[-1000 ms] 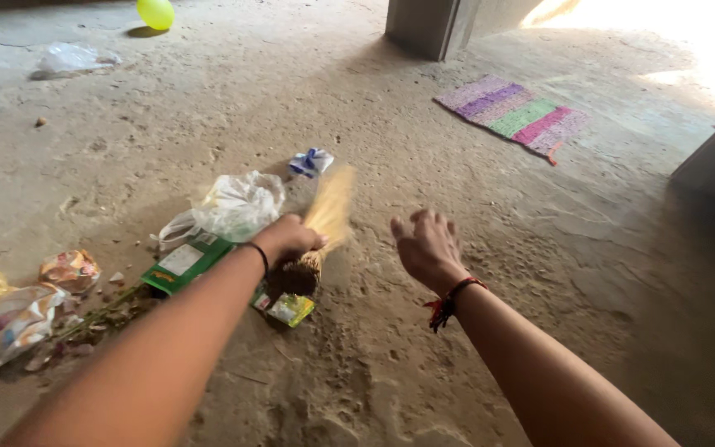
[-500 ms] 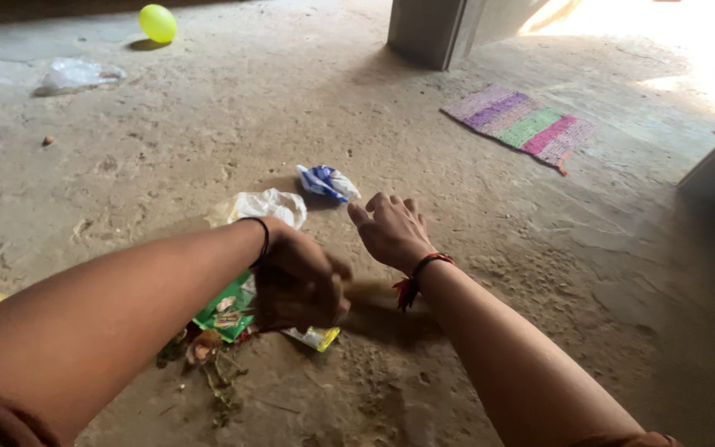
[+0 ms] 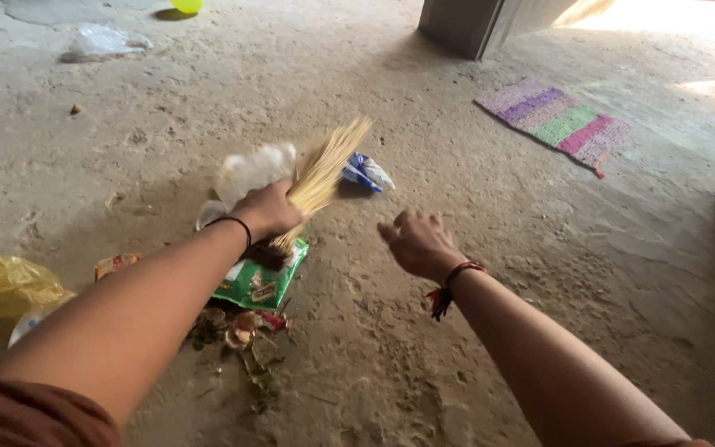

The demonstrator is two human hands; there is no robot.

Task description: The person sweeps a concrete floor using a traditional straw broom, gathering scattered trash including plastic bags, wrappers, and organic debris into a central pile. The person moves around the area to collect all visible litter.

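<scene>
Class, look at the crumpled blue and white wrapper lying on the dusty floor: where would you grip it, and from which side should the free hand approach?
Pinch the raised, crumpled ridge of the blue and white wrapper from above, probably on its right side. The pale straw broom in the left hand crosses its left edge, while the empty right hand has bare floor between itself and the wrapper.

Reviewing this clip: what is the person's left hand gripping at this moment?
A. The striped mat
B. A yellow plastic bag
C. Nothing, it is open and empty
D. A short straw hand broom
D: the left hand is closed around the bound end of the straw hand broom, whose bristles fan up and away over the dusty floor, while the right hand hangs open and empty beside it.
</scene>
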